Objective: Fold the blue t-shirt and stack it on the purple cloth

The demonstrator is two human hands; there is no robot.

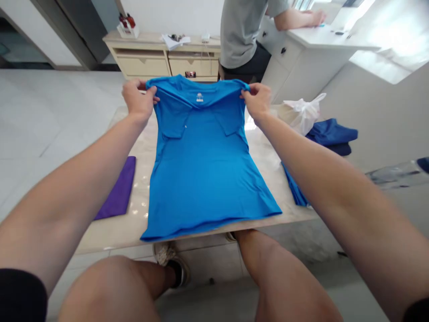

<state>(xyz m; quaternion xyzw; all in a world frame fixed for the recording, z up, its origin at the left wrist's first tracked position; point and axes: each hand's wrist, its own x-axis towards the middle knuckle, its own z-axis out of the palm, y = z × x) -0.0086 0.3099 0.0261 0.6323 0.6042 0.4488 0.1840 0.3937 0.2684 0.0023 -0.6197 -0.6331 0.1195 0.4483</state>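
A bright blue T-shirt [204, 165] lies spread on the pale table [139, 201], its hem near the front edge. Its neck end is lifted toward the far side, and a small white print shows below the collar. My left hand [139, 99] pinches the left shoulder corner. At the opposite shoulder, my right hand [258, 100] is closed on the fabric too. Both sleeves are folded inward over the body of the shirt.
Left of the shirt is a folded purple cloth [119, 192]. To the right lie blue fabric [296, 188], a white plastic bag [308, 112] and dark blue clothing [330, 134]. Beyond the table, a person in grey [239, 36] sits beside a drawer cabinet [144, 65].
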